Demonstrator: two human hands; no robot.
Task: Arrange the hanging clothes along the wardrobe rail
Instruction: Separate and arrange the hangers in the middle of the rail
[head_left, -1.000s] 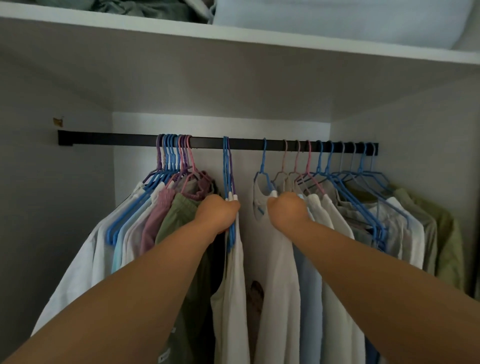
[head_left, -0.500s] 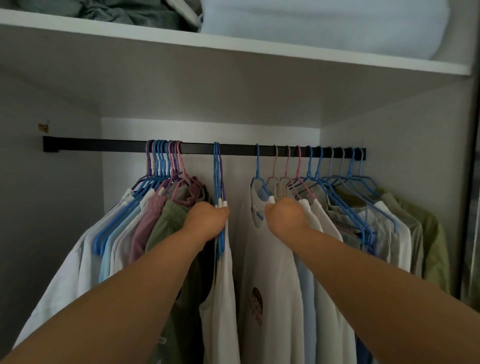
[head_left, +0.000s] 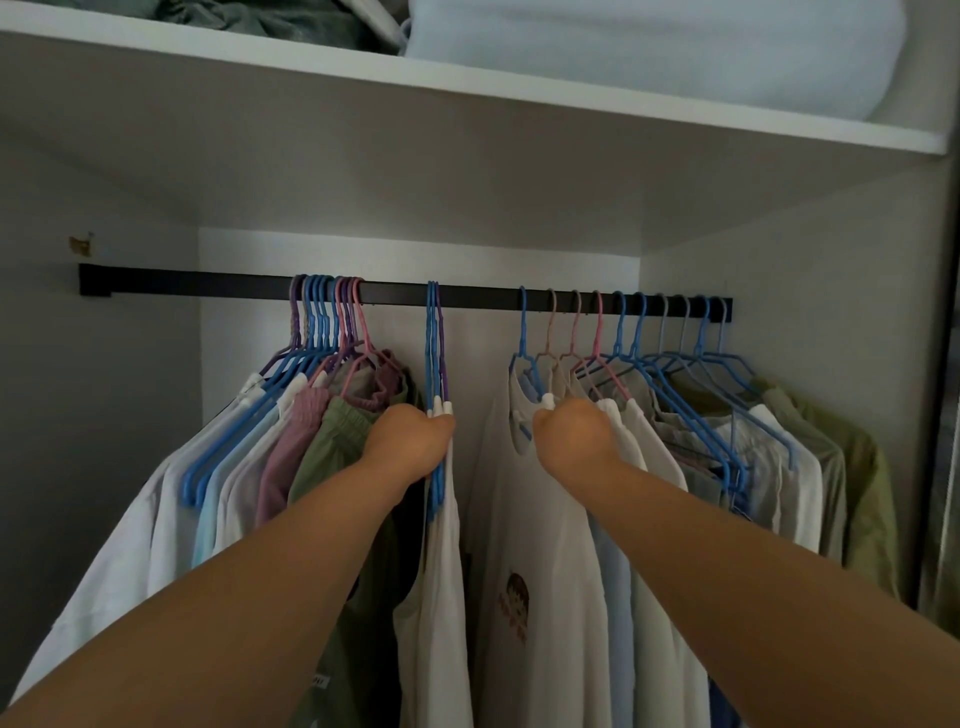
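A straight black metal wardrobe rail (head_left: 478, 293) carries pale shirts on blue, pink and purple plastic hangers: a tight left bunch (head_left: 249, 457), a lone white top on blue and purple hangers (head_left: 436, 343) mid-rail, and a spread right group (head_left: 717, 441).

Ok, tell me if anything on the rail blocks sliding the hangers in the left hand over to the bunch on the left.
Nothing visible does. The rail is bare between the held hangers in the left hand and the left bunch.
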